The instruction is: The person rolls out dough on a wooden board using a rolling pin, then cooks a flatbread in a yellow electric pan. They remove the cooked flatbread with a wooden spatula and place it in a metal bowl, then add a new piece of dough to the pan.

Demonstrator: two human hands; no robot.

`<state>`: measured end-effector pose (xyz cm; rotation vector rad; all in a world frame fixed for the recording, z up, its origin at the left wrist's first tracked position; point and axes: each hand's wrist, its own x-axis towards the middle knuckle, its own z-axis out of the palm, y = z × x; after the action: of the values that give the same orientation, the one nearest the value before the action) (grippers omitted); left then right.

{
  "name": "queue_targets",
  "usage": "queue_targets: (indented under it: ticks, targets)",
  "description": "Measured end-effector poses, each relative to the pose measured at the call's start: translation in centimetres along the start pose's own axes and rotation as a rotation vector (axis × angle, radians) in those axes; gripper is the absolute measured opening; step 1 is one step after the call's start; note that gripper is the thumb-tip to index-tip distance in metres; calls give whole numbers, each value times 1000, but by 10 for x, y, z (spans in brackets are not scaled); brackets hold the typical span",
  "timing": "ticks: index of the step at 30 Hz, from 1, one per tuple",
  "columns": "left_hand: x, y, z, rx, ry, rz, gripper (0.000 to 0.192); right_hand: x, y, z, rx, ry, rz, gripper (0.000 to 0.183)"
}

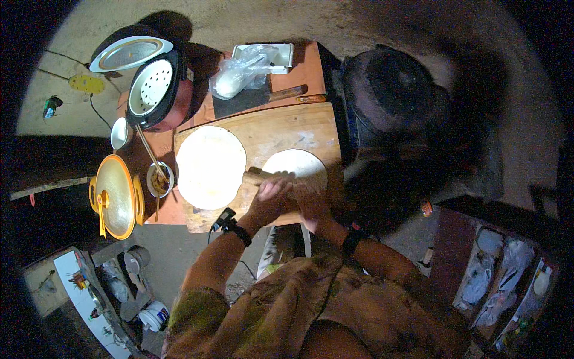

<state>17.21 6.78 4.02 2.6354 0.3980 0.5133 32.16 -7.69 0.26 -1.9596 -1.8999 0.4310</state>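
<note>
My left hand [274, 193] is curled over a wooden rolling pin [254, 176], whose left end sticks out past the fingers. Close beside it, my right hand [311, 204] lies in shadow, fingers forward; its grip is unclear, and the pin's right part is hidden. Under and beyond the hands is a smaller round of rolled dough [296, 162], its right side shaded. To the left, a larger, brightly lit flat dough round [210, 168] lies on the same wooden board [287, 123]. Dusty white patches mark the board near its right edge.
A cleaver [240, 102], a plastic bag [237, 76] and a white tray [282, 56] lie behind the board. At left stand an open rice cooker [168, 98], a bowl of sauce with chopsticks [160, 181] and an orange-rimmed lid [117, 197]. A dark lidded pot [388, 89] stands at right.
</note>
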Motion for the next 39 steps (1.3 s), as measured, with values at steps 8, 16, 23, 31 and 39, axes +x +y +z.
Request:
queue_targets:
  ticks: [8,16,23,31,39]
  targets:
    - [16,-22,9,0,-20,-74,61,34,22,-11,-128,182,-39,62]
    - [12,-23,20,563,24,50,62,39,3,0,-251,-23,128,63]
    - [104,-92,42,297,61,-57,56,132,87,-44,-426,268,11,61]
    - [8,-3,1,529,-22,26,69,23,1,-16,-100,-31,52,60]
    - [93,-94,37,352,-46,-151,63,137,56,-65,-358,219,95,55]
